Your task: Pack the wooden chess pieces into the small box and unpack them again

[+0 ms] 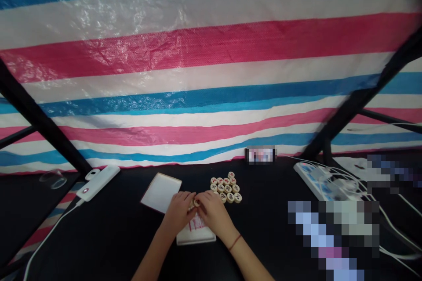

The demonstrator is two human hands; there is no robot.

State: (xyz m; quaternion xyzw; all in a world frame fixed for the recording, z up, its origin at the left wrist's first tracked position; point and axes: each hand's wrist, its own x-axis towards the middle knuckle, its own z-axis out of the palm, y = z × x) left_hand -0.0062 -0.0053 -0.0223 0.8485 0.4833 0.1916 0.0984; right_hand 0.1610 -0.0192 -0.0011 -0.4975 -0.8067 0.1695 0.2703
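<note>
My left hand (pixel 180 208) and my right hand (pixel 212 211) are close together over a shallow white box (pixel 196 238) with red markings inside it. Pale round Chinese chess pieces (pixel 197 202) show between my curled fingers; how many is hidden. Both hands are closed around these pieces. Just beyond my right hand stand rows of more Chinese chess pieces (pixel 228 188), some with red characters and others with dark ones. My right fingers hide part of the nearest row. Behind my left hand lies an open white box lid (pixel 161 192), tilted at an angle.
A white power bank (pixel 99 183) with a cable lies at the left, near a clear cup (pixel 54 179). At the right are a power strip (pixel 310 180) and tangled white cables. A phone (pixel 261 154) leans against the striped sheet (pixel 198 136) behind the black table (pixel 108 232).
</note>
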